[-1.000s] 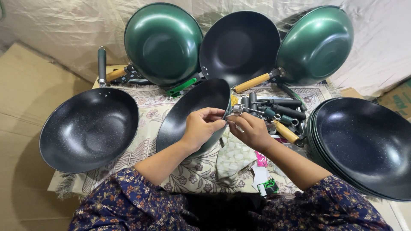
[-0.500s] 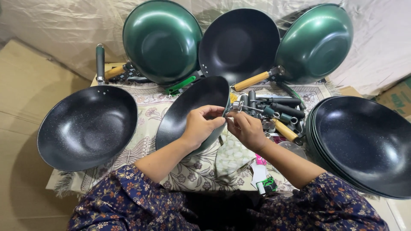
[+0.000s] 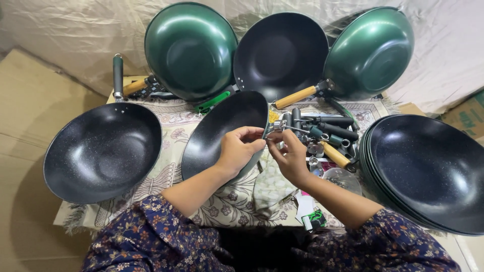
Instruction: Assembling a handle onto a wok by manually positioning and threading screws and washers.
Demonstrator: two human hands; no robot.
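Gripping the rim of a black wok (image 3: 222, 133) near the cloth's middle, the left hand (image 3: 237, 151) steadies it while the right hand (image 3: 290, 156) pinches a small metal fitting (image 3: 279, 126) (possibly a bracket) — one slip could drop it among the loose handles (image 3: 333, 136).

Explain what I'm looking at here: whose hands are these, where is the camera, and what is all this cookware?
There is no machine: a person in flowery blue sleeves works with bare hands, filmed from a camera on their head looking down.

The left hand grips the rim of a tilted black non-stick wok without a handle. The right hand pinches a small metal fitting at that rim; what it is exactly is too small to tell.

On the patterned cloth lie a finished black wok with a dark green handle, a stack of black woks and a pile of loose handles, dark and wooden. Three more woks lean against the back wall, two showing green undersides.
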